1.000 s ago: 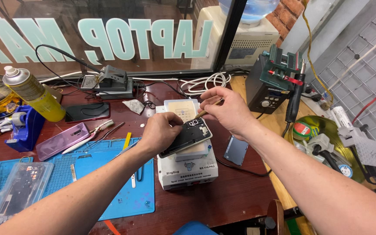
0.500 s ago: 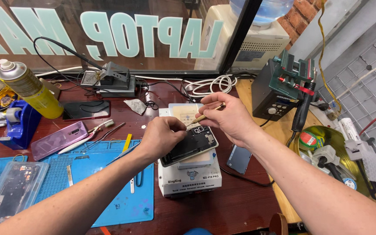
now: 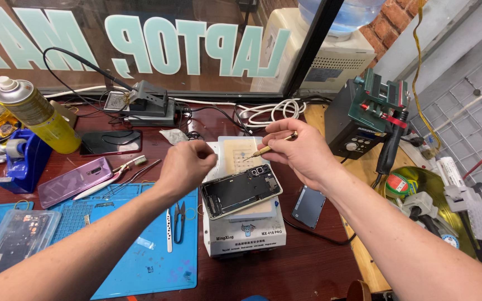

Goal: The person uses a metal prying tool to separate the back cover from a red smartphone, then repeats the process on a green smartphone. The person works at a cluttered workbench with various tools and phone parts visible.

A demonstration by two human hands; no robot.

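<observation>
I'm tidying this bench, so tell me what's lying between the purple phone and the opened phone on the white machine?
In the head view, between the purple phone and the opened phone lie a toothbrush, thin tweezers and the left hand.

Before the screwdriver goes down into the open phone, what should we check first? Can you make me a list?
1. Screwdriver gripped in right hand: ok.
2. Tip aimed at open phone: ok, it hangs just above the top edge.
3. Phone lying on white heating box: ok, though tilted.
4. Left hand steadying the phone: not ok, it is lifted above it, fingers pinched.
5. Something small in those fingers: cannot tell.
</observation>
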